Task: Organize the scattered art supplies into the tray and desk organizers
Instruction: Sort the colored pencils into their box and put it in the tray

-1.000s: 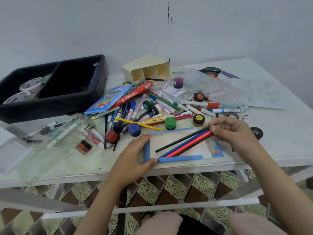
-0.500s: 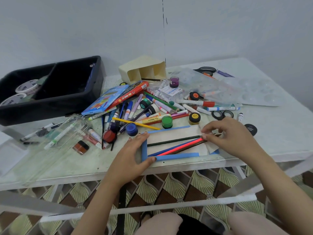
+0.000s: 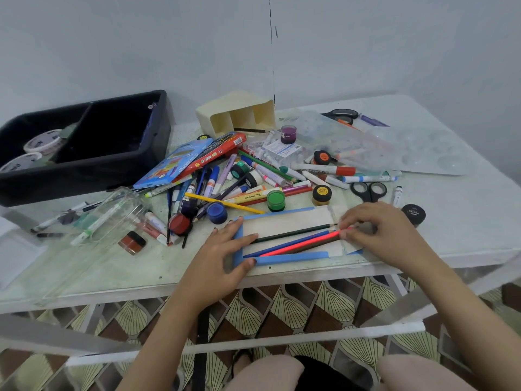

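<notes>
The blue-edged cardboard pencil box point(image 3: 284, 221) lay open at the lower centre of the frame, close to the near edge of the bench point(image 3: 465, 221). Bare surface showed to its lower left and at the far right. The left hand point(image 3: 222, 258) pressed flat on the box's left end with straight fingers, its grip wide and holding nothing. The right hand point(image 3: 386, 235), right of centre, had its grip narrowed to a pinch on the tips of the coloured pencils point(image 3: 296, 244), which lay slanted inside the box. Just above the box, a pile of markers and paint pots point(image 3: 253, 176) crowded the middle of the scuffed, pale, green-stained bench. A glossy black tray point(image 3: 84, 170) with two compartments sat at upper left. A cream organizer point(image 3: 222, 111) lay tipped on its side at upper centre near the plain grey wall point(image 3: 169, 46). Fan-patterned floor point(image 3: 296, 306) showed below.
</notes>
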Demonstrator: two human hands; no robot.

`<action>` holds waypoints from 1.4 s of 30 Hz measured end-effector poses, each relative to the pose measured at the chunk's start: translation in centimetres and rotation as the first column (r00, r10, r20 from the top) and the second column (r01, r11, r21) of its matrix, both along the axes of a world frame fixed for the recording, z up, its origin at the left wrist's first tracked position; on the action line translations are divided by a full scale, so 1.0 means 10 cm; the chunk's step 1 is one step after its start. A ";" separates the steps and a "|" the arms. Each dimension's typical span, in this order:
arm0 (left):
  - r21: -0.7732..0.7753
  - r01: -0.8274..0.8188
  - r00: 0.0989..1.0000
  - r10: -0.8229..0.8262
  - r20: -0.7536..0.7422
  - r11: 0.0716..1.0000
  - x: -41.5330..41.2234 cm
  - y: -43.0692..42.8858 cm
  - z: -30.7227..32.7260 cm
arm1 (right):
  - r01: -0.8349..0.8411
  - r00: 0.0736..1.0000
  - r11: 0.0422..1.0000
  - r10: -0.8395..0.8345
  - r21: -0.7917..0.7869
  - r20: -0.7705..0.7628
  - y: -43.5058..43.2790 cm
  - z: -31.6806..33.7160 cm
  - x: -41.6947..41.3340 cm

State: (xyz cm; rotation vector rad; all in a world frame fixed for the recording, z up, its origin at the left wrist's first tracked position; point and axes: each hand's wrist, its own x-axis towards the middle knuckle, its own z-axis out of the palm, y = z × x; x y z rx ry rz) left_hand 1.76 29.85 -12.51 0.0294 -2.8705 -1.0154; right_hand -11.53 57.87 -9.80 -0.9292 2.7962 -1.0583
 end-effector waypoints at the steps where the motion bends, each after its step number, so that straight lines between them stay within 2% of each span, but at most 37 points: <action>1: 0.010 0.000 1.000 0.000 -0.004 1.000 0.00 0.00 0.00 | -0.002 0.999 1.000 0.003 0.028 -0.042 -0.02 -0.01 0.01; 6: 0.005 -0.021 0.999 0.021 -0.027 1.000 -0.01 0.02 -0.01 | 0.049 0.975 0.980 -0.005 0.192 -0.220 -0.13 -0.06 0.09; 11: 0.017 -0.032 0.999 0.033 -0.041 0.999 0.00 0.06 -0.03 | 0.031 0.979 0.995 -0.012 0.091 -0.203 -0.12 -0.08 0.15; 16: -0.017 -0.021 1.000 0.021 -0.019 1.000 -0.02 0.06 -0.05 | -0.086 0.977 0.942 0.143 0.324 -0.156 -0.04 -0.19 0.21; 22: 0.018 -0.015 0.999 0.016 -0.046 1.000 -0.04 0.06 -0.02 | -0.110 0.993 0.987 0.112 0.117 -0.019 0.01 -0.14 0.20; 27: 0.071 -0.041 0.996 0.047 -0.072 0.997 -0.03 0.07 -0.03 | -0.100 0.992 0.969 0.116 0.224 -0.059 0.03 -0.17 0.21; 32: -0.004 -0.073 0.994 0.072 -0.076 0.997 -0.04 0.05 -0.04 | -0.140 0.980 0.947 0.174 0.289 -0.096 0.04 -0.19 0.24; 37: -0.073 -0.066 0.995 0.060 -0.085 0.995 -0.02 0.07 -0.05 | -0.135 0.990 0.990 0.137 0.048 -0.043 0.02 -0.16 0.26; 42: -0.016 -0.092 0.988 0.090 -0.122 0.996 0.00 0.12 -0.05 | -0.137 0.987 0.988 0.143 0.071 -0.073 -0.01 -0.20 0.27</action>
